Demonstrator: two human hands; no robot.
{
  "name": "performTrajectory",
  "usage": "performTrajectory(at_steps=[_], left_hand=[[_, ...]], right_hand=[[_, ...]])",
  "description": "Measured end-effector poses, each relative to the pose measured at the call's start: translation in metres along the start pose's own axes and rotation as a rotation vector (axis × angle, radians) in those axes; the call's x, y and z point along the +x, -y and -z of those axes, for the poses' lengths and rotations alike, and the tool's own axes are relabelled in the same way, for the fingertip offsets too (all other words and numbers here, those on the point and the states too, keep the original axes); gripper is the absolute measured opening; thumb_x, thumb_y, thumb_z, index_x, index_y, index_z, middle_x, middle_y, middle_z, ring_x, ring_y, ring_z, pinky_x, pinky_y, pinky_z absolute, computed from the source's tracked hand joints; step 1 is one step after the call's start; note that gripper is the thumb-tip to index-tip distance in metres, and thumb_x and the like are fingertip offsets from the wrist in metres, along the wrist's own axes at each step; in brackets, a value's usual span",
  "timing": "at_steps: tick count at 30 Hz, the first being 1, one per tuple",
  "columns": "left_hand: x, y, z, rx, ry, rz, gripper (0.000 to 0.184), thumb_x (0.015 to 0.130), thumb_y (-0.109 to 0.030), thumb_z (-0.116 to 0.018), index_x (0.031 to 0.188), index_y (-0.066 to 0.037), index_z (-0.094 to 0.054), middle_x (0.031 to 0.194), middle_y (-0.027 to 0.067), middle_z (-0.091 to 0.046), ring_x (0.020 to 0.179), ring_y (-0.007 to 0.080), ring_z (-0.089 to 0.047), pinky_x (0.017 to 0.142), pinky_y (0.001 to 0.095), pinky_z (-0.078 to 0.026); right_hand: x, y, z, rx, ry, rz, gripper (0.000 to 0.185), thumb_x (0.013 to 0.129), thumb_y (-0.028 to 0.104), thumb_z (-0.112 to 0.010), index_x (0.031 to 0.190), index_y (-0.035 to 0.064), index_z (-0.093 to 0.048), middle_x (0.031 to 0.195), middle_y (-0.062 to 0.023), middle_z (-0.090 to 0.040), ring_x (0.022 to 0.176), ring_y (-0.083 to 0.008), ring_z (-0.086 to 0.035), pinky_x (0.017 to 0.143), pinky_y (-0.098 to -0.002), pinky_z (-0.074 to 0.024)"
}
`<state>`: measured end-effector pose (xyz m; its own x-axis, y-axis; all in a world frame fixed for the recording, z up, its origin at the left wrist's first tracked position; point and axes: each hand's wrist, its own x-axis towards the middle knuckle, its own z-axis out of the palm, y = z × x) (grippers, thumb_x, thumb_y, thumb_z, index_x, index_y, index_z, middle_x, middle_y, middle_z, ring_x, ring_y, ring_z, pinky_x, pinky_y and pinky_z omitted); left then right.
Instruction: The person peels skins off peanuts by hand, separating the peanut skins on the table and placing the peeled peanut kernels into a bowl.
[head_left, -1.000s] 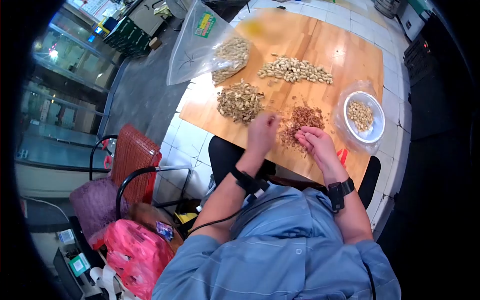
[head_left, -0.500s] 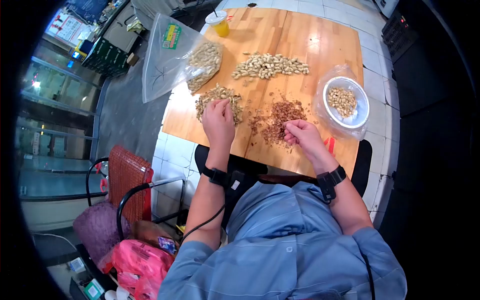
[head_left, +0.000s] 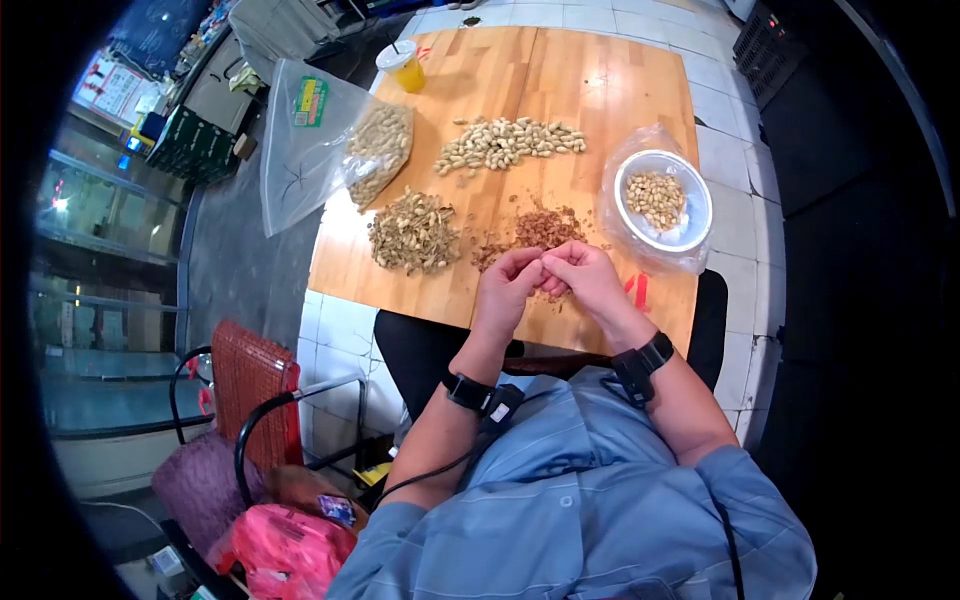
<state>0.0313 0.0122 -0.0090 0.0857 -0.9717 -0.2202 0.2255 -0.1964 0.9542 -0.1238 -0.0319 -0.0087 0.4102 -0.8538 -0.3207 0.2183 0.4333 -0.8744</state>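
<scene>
A wooden table (head_left: 625, 100) fills the middle of the view, its near edge just in front of a person in a blue striped shirt (head_left: 500, 530). To the left of the table stands a chair with a reddish-brown woven back (head_left: 255, 385). A clear zip bag (head_left: 335, 145) lies over the table's left edge, with in-shell peanuts (head_left: 380, 145) gathered in its right end. Near the right edge sits a white bowl (head_left: 672, 241), clear plastic around it.

The person's left hand (head_left: 507, 288) and right hand (head_left: 592, 283) meet at the near side of a scatter of papery red-brown peanut skins (head_left: 545, 226). Each is drawn narrow, thumb and fingers pinched together, fingertips touching those of the other; whether anything is between them is hidden. Each wrist wears a black strap.

Beyond the skins, a long heap of unshelled peanuts (head_left: 510, 143) stretches across the wood. To the left of the skins lies a rounder heap of broken peanut shells (head_left: 413, 233). Pale shelled peanuts (head_left: 655, 198) rest inside the bowl. A lidded cup of yellow drink (head_left: 405, 74) with a dark straw stands at the far left corner. Smallest are red strips (head_left: 641, 291) beside the right hand.
</scene>
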Motion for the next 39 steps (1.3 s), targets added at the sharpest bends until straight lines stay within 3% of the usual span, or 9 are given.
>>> performTrajectory(at_steps=[9,15,26,29,32,35,39], left_hand=[[-0.002,0.002,-0.007,0.086,-0.063,-0.125,0.015,0.092,-0.002,-0.064,0.107,0.002,-0.063,0.099,0.0066,-0.068,0.089,0.0119,-0.064,0.082,0.0271,-0.053],[-0.003,0.005,-0.009,0.464,-0.097,-0.266,0.009,0.091,0.001,-0.065,0.1,0.002,-0.063,0.092,0.0073,-0.068,0.083,0.0113,-0.065,0.074,0.0252,-0.054],[-0.003,0.006,-0.005,0.228,-0.067,-0.152,0.007,0.091,-0.003,-0.067,0.096,0.0,-0.063,0.084,0.004,-0.067,0.074,0.0087,-0.063,0.067,0.023,-0.052],[0.004,0.013,0.002,0.173,-0.085,-0.163,0.008,0.09,-0.003,-0.068,0.096,-0.001,-0.063,0.083,0.0023,-0.066,0.073,0.0073,-0.061,0.066,0.022,-0.051],[0.003,0.007,0.006,0.214,-0.129,-0.202,0.009,0.09,-0.004,-0.069,0.096,-0.002,-0.063,0.084,0.0009,-0.066,0.072,0.0061,-0.06,0.065,0.0216,-0.05],[-0.002,-0.006,0.003,0.312,-0.174,-0.233,0.008,0.089,-0.004,-0.069,0.096,-0.002,-0.065,0.083,0.0006,-0.066,0.07,0.0061,-0.059,0.064,0.022,-0.049],[-0.002,-0.014,-0.011,0.539,-0.181,-0.398,0.008,0.088,-0.004,-0.07,0.094,-0.001,-0.067,0.08,0.0031,-0.065,0.068,0.0089,-0.059,0.062,0.0243,-0.049]], right_hand=[[-0.002,0.002,-0.004,-0.03,-0.033,0.025,0.015,0.097,0.013,-0.06,0.099,-0.0016,-0.062,0.084,-0.0096,-0.068,0.069,-0.0155,-0.068,0.061,-0.0256,-0.0564],[0.0,-0.002,-0.001,-0.044,-0.027,0.032,0.015,0.098,0.013,-0.058,0.098,-0.0011,-0.061,0.083,-0.0089,-0.068,0.07,-0.0159,-0.068,0.062,-0.027,-0.0568],[0.004,-0.011,0.0,-0.138,0.007,0.072,0.014,0.098,0.013,-0.057,0.098,-0.0007,-0.06,0.081,-0.0075,-0.067,0.069,-0.0157,-0.068,0.062,-0.0267,-0.0563],[0.006,-0.012,-0.001,-0.132,0.014,0.074,0.015,0.098,0.012,-0.056,0.105,-0.0011,-0.06,0.089,-0.0095,-0.067,0.073,-0.0157,-0.068,0.062,-0.0271,-0.0563],[0.014,-0.02,-0.003,-0.065,-0.116,0.192,0.022,0.097,0.011,-0.056,0.115,-0.0014,-0.058,0.1,-0.0119,-0.066,0.077,-0.0164,-0.068,0.064,-0.0277,-0.0566],[0.007,0.003,-0.012,-0.176,-0.221,0.151,0.029,0.099,0.013,-0.054,0.124,-0.0015,-0.054,0.108,-0.013,-0.064,0.083,-0.0178,-0.069,0.067,-0.0286,-0.0571],[0.011,0.003,-0.009,0.117,0.047,-0.106,0.033,0.102,0.021,-0.049,0.124,-0.0021,-0.056,0.104,-0.0102,-0.066,0.084,-0.0179,-0.068,0.074,-0.0297,-0.0582]])
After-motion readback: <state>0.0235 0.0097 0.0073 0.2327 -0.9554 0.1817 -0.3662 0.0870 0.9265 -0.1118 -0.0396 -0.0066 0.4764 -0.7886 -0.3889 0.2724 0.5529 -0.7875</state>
